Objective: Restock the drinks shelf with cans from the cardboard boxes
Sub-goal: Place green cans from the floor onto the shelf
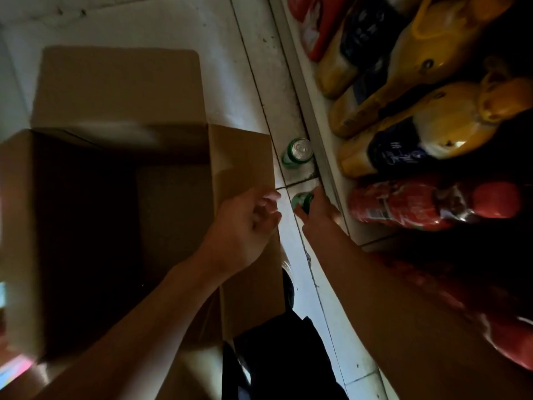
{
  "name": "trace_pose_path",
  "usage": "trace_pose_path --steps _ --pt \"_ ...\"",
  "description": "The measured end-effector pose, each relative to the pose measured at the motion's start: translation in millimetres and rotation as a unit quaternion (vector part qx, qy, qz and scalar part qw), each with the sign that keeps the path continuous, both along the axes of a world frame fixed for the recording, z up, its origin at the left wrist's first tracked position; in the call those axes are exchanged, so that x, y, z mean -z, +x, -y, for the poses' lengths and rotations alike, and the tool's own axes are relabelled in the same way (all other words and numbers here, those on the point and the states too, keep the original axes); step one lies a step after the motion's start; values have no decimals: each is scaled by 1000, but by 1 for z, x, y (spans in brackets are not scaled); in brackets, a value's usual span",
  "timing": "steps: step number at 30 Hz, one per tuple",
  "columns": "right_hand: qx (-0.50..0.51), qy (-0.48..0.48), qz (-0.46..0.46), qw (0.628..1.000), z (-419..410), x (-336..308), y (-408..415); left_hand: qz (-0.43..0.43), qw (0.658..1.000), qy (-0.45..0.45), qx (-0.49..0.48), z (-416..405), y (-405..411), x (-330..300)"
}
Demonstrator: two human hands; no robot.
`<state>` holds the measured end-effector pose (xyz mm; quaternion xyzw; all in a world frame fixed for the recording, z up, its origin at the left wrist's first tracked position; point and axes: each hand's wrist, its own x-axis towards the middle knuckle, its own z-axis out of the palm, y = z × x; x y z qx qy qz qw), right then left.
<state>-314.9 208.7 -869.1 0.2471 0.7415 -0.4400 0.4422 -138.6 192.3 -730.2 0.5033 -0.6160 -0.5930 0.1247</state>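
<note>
The cardboard box (115, 197) is the largest thing and fills the side of the view from 8 to 11 o'clock. It is open, and its inside is too dark to see any cans there. From 12 to 4 o'clock runs the shelf (323, 134), already holding bottles (432, 122) of orange, red and dark drinks that lie close together.

Between box and shelf is a strip of tiled floor (253, 67). On it, near the centre of the view, one green can (298, 153) stands upright beside the shelf edge, with its silver top to the camera and its long axis vertical.

Just at 6 o'clock from that can, the right hand (315, 209) is wrapped around a second green can (302, 201), the fingers closed on its body; only the top part of this can shows, so I cannot tell if it touches the floor. The left hand (245, 223) hovers over the box flap at 9 o'clock from the held can, fingers loosely curled and holding nothing.

The standing can lies at 12 o'clock from both hands, and the right hand is nearer, but it is busy. I judge the free left hand could take it from above.
</note>
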Motion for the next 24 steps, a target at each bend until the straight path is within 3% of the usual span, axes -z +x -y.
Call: trace_pose_path --steps 4,7,10,13,18,24 --pt "47 -21 -2 999 -33 -59 15 33 998 48 -20 -3 2 -27" --pt "-2 -21 6 1000 -62 -164 23 31 994 101 11 -5 4 -94" --pt "-76 -59 42 994 -83 -278 32 112 972 -29 207 -6 2 -159" --pt "-119 -108 52 986 -101 -401 40 98 950 -52 293 -15 -2 -244" --pt "-166 -178 -1 970 -139 -615 43 17 950 -137 280 -58 -6 -430" --pt "-245 -227 -157 929 -229 -808 46 -55 943 -181 274 -124 -22 -607"
